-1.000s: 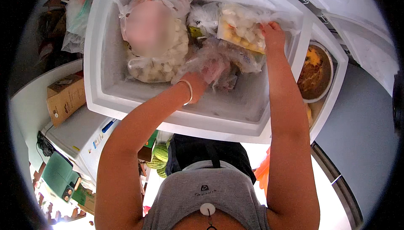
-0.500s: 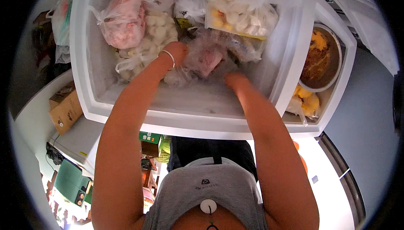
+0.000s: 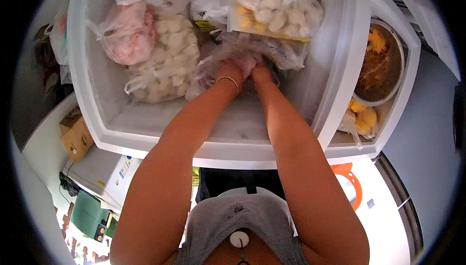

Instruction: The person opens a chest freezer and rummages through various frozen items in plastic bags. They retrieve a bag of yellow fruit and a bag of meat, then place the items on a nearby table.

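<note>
Clear bag (image 3: 241,47), pinkish contents: mid-freezer (image 3: 233,159), right of a bag of white pieces (image 3: 177,41). Left hand (image 3: 230,73): at bag's near side; half a second earlier, left of it. Right hand (image 3: 261,74): now close beside the left; earlier, well apart. Fingers: partly hidden in plastic; pinching or spread, cannot tell.

A white, frosty-walled freezer (image 3: 238,157) is split in two by a divider (image 3: 347,71). Left of the divider, from farthest to nearest, lie a pink bag (image 3: 127,34), a pale bag (image 3: 167,56), a white bag (image 3: 209,5), a crumpled bag (image 3: 233,49) and a yellow-edged bag (image 3: 274,10). Just right of the divider sit a pot (image 3: 374,103) and a yellow bag (image 3: 365,121).
</note>
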The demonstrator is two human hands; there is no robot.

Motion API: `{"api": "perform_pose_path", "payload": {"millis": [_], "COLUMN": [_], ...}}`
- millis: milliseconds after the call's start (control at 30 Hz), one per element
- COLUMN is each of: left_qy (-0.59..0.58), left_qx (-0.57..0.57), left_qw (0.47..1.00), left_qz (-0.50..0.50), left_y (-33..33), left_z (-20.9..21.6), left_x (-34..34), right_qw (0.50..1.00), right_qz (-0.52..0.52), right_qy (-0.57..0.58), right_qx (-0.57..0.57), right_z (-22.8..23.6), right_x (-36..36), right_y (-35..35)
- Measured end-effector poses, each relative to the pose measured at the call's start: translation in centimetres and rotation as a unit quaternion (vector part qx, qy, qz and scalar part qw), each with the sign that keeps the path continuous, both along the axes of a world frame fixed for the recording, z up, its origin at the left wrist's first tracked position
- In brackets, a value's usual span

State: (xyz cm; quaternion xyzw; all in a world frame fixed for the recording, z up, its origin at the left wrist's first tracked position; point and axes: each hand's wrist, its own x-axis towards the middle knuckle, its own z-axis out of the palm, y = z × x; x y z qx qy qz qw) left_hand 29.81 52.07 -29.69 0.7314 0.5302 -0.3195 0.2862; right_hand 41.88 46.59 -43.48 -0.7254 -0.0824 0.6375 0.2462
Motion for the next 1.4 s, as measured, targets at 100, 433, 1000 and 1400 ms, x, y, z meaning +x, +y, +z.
{"api": "perform_pose_path", "payload": {"millis": [100, 433, 1000, 1400], "left_qy": [0.033, 0.038, 0.045, -0.077], "left_qx": [-0.023, 0.063, 0.119, 0.054], "left_qw": [0.998, 0.997, 0.992, 0.995], "left_qz": [0.045, 0.037, 0.013, 0.031], "left_y": [0.4, -1.2, -1.7, 1.1], "left_z": [-1.6, -3.8, -6.0, -1.6], "left_x": [1.1, 0.4, 0.3, -0.4], "right_qw": [0.996, 0.987, 0.993, 0.974], "right_qz": [-0.055, 0.137, 0.095, 0.045], "right_qy": [0.054, -0.062, 0.034, 0.085], "right_qx": [-0.048, 0.062, 0.058, 0.205], "right_z": [1.1, 5.5, 2.6, 2.0], "right_x": [0.2, -1.1, -1.1, -0.9], "right_y": [0.5, 1.7, 0.8, -1.6]}}
